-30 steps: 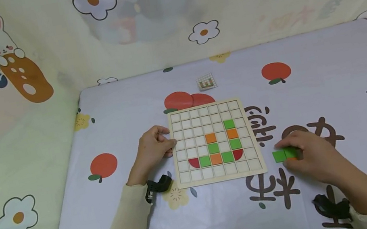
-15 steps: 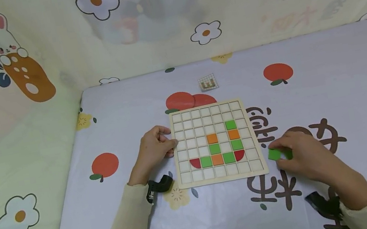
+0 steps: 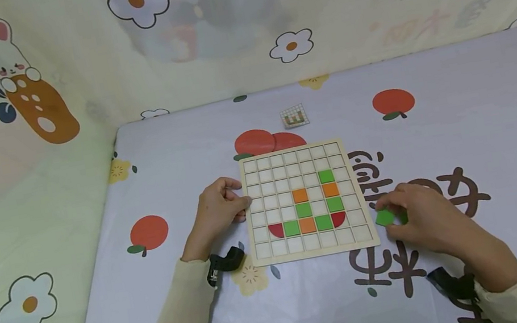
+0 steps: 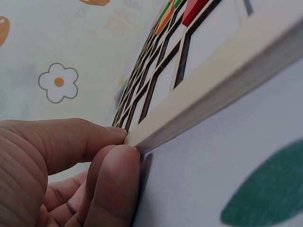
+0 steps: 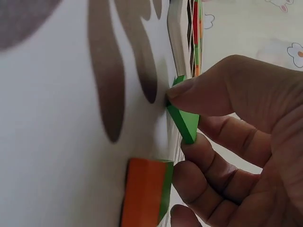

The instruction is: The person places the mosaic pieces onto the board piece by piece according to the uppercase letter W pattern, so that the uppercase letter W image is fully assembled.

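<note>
A wooden grid board (image 3: 318, 253) lies flat, with several green, orange and red tiles set in its squares. My left hand (image 3: 215, 209) pinches its left edge; in the left wrist view, thumb and forefinger meet at the board's rim (image 4: 208, 87). Just right of the board, my right hand (image 3: 424, 216) pinches a green square tile (image 3: 384, 218). The right wrist view has that green tile (image 5: 188, 124) tilted between thumb and fingers. Close by on the cloth sits an orange block (image 5: 144, 191) with a green one against it, partly hidden under the fingers in the head view.
A small card (image 3: 294, 116) printed with a gridded coloured pattern lies beyond the board's far edge. The table is covered by a pale cloth (image 3: 462, 108) printed with fruit, flowers and brown lettering. Patterned fabric (image 3: 222, 75) hangs behind the table and on its left.
My right hand has shifted left toward the board, sliding the green tile away from the other pieces and tilting it. The left hand keeps its place on the board's edge.
</note>
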Available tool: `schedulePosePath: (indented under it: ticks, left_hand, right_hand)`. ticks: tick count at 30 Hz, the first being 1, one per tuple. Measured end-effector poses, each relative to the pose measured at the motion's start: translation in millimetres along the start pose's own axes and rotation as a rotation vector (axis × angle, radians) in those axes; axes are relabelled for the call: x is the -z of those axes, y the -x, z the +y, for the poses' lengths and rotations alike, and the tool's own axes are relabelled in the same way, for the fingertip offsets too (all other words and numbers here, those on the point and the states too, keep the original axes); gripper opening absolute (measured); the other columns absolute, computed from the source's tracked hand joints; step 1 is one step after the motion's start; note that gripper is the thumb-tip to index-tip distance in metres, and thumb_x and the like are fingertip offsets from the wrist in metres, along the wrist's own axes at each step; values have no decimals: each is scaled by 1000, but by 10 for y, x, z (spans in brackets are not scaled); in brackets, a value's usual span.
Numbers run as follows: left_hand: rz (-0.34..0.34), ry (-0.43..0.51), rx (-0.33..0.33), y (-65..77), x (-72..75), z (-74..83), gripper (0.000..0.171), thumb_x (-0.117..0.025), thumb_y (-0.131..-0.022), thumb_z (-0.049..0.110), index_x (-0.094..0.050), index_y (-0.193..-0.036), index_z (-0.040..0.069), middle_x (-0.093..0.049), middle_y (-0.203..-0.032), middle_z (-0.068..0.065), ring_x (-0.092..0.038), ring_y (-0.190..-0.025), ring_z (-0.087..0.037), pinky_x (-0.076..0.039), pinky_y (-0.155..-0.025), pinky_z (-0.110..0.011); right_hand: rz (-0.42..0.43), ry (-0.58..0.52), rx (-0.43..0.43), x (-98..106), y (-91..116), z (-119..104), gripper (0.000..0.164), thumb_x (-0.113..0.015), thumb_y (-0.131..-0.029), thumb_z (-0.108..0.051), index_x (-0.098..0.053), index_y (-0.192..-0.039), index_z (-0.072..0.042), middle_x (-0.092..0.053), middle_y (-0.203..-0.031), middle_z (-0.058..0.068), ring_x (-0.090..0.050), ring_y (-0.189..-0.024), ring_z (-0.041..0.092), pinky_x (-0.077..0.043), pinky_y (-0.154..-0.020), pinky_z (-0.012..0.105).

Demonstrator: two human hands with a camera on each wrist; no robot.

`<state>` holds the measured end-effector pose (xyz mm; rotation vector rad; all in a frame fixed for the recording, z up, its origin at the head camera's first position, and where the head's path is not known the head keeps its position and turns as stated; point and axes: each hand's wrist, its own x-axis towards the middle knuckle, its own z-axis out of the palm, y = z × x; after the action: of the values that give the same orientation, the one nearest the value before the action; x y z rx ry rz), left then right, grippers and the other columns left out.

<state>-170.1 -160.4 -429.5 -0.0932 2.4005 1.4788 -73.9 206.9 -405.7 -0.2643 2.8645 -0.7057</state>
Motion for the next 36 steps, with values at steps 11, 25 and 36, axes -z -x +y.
schedulePosePath:
  ticks: [11, 25, 36]
  left_hand:
    - [-4, -6, 7, 12, -14, 22, 33, -78, -92, 8, -62, -120, 3, -65, -80, -8, -64, -56, -14, -56, -56, -23]
    - [2, -11, 4, -6, 3, 6, 32, -78, -93, 9, -62, -119, 5, -65, -80, -9, -64, -56, -15, -56, -56, -23]
    - [0, -6, -4, -6, 2, -1, 32, -78, -92, 9, -62, -119, 4, -66, -79, -9, -64, -55, -14, -56, -56, -23]
  right_hand:
    - [9, -77, 40, 66, -1, 45, 19, -81, -84, -6, -79, -103, -11, -66, -85, -3, -55, -79, 18, -48, -67, 29]
    - [-67, -299, -5, 107, -151, 75, 28, -76, -86, 0, -78, -113, -7, -71, -97, 5, -58, -79, 19, -49, -62, 21]
    - [-76, -237, -3, 87, -211, 10, 30, -80, -80, -1, -76, -110, -3, -68, -87, 2, -59, -80, 20, -53, -65, 21]
